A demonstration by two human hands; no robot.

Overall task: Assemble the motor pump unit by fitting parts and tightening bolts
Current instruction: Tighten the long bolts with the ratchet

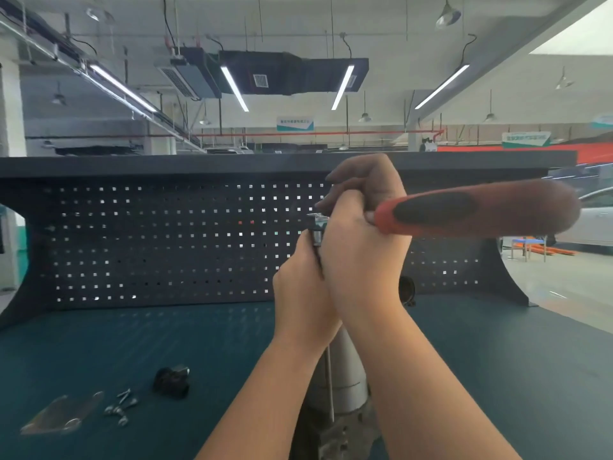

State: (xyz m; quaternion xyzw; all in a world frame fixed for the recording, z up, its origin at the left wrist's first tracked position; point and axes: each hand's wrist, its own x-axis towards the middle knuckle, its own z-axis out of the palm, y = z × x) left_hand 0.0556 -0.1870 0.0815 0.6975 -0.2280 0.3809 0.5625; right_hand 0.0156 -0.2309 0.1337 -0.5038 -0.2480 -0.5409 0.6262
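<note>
The motor pump unit (346,376) stands upright on the green bench, a grey cylinder on a rough metal base, mostly hidden by my forearms. A ratchet wrench with a red and black handle (464,210) sits on top of it, handle blurred and pointing right. My right hand (361,247) grips the wrench near its head, fingers curled over the top. My left hand (300,287) holds the metal socket (316,235) just under the ratchet head.
Loose bolts (121,406), a small black part (170,381) and a clear plastic bag (63,413) lie at the front left of the bench (166,343). A dark pegboard (166,244) backs the bench. A round black part (407,288) stands behind my right wrist.
</note>
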